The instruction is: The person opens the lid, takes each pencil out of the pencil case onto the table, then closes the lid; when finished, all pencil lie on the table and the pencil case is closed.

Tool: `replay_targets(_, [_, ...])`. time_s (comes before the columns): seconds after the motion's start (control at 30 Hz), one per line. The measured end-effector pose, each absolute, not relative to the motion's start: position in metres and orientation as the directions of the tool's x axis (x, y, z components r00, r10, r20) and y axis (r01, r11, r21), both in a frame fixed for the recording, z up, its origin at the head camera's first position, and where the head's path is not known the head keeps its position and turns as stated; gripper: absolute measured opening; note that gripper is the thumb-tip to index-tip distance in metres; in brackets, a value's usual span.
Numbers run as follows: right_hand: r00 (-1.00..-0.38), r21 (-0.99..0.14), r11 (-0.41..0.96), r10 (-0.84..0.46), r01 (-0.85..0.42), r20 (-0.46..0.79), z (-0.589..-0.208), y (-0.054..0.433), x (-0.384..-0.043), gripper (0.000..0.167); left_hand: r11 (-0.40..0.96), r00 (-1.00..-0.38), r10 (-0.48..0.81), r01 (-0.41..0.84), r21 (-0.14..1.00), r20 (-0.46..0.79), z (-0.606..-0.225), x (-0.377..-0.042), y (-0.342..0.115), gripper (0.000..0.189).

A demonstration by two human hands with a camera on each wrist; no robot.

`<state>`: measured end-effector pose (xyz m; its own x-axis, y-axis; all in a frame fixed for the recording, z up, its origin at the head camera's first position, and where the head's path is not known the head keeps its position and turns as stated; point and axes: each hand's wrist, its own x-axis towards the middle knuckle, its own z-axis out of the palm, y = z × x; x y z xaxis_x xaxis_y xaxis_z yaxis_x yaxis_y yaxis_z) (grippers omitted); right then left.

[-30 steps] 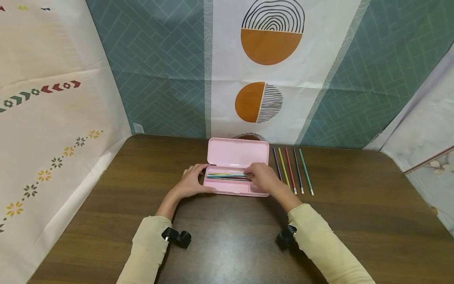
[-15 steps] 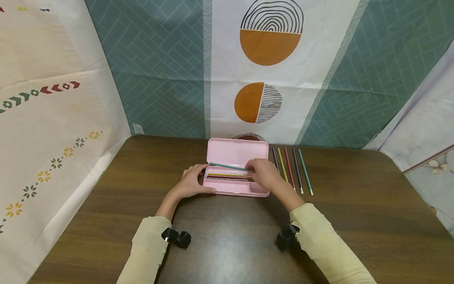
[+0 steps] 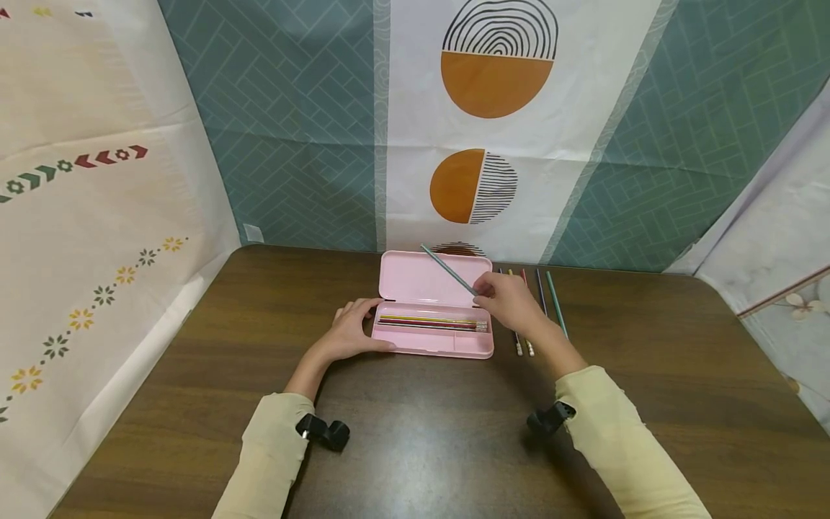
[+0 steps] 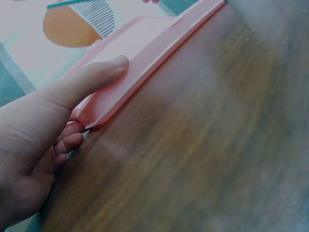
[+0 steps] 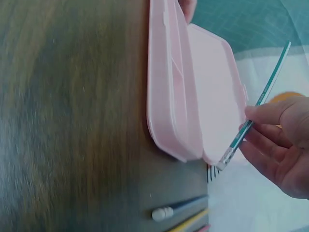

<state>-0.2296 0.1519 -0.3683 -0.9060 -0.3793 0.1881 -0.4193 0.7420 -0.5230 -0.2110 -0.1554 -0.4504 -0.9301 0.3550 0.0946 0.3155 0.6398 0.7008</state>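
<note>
— While the pink case point(image 3: 431, 352) is held at its left end by the left grip point(image 3: 350, 331), how is that hold made?

— The thumb is laid against the front wall, and the fingers are set round the end, some of them partly hidden.

— And what is held by the right grip point(image 3: 512, 303)?

— A teal pencil point(image 3: 449, 269) is pinched there between thumb and fingers. It is held slanted in the air, seen before the raised lid point(image 3: 405, 277), with its far end pointed up and to the left; its eraser end point(image 5: 224, 159) is shown in the right wrist view.

— What is contained in the case?

— More pencils point(image 3: 428, 323), yellow and red among them, are laid lengthwise in the rear compartment, with their erasers turned to the right.

— And beside it?

— Just to the right, five separate pencils point(image 3: 541, 290) are spread side by side on the wooden counter point(image 3: 415, 447), partly covered from sight by the right arm. Pale yellow sleeves point(image 3: 266, 450) are worn on both arms.
</note>
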Motion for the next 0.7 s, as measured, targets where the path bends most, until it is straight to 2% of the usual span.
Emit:
replay_targets(0.3, [-0.942, -0.605, 0.727, -0.309, -0.325, 0.135, -0.368, 0.18, -0.232, 0.028, 0.649, -0.932, 0.349, 0.317, 0.691, 0.099, -0.452, -0.211, -0.156, 0.091])
replay_targets(0.7, [-0.966, -0.598, 0.758, -0.214, -0.259, 0.146, -0.373, 0.212, -0.231, 0.026, 0.648, -0.931, 0.351, 0.316, 0.693, 0.097, -0.452, -0.211, -0.155, 0.09])
